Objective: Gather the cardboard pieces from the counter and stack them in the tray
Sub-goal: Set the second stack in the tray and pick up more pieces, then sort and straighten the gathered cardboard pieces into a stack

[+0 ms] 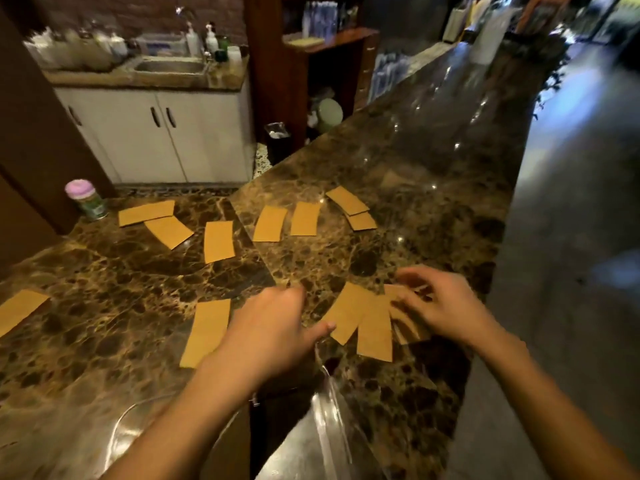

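Observation:
Several tan cardboard pieces lie scattered over the dark marble counter (433,174). A fanned group (360,323) sits just in front of me. My right hand (440,303) rests on the right end of that fan, fingers curled over a cardboard piece (398,296). My left hand (273,327) hovers beside the fan's left edge, fingers bent, over the rim of a clear plastic tray (322,427) at the bottom centre. Whether it grips the tray I cannot tell. Another cardboard piece (206,332) lies just left of my left hand.
More cardboard pieces lie further back (218,241) (304,218) (348,200) and at the far left edge (19,310). A pink-lidded can (86,199) stands at the back left. The counter's right edge drops to the floor. A sink and cabinets stand behind.

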